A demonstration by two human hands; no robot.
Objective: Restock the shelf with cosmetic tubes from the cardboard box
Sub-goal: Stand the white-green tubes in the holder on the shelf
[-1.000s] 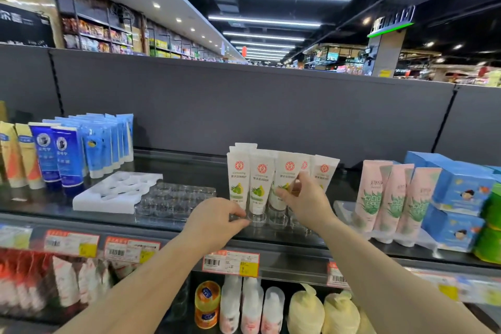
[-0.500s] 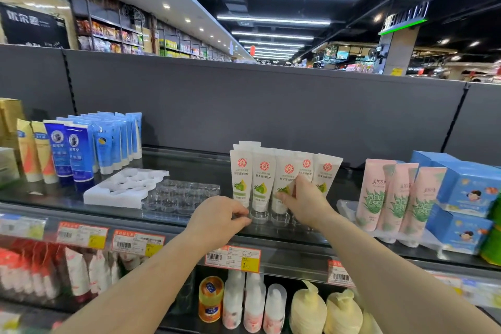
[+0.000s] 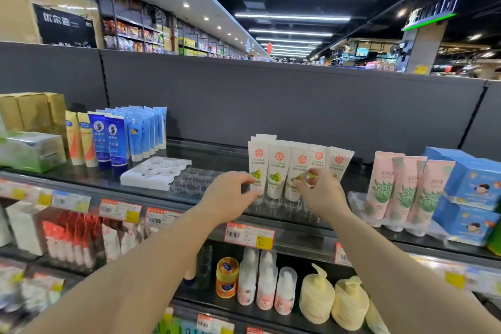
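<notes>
A row of white cosmetic tubes with red round logos and green fruit prints stands cap-down in a clear plastic tray on the top shelf, in front of the grey back panel. The left hand pinches the lower part of the leftmost tube between thumb and fingertips. The right hand has its fingers curled at the front of the tubes further right; it seems to pinch one of them, though the blur makes the exact tube hard to pick out. Left of the row lie an empty clear tray and a white moulded tray, then blue tubes standing upright. To the right stand pink tubes with green leaf prints beside blue boxes. Price tags line the shelf edge, with pump bottles on the shelf below.
</notes>
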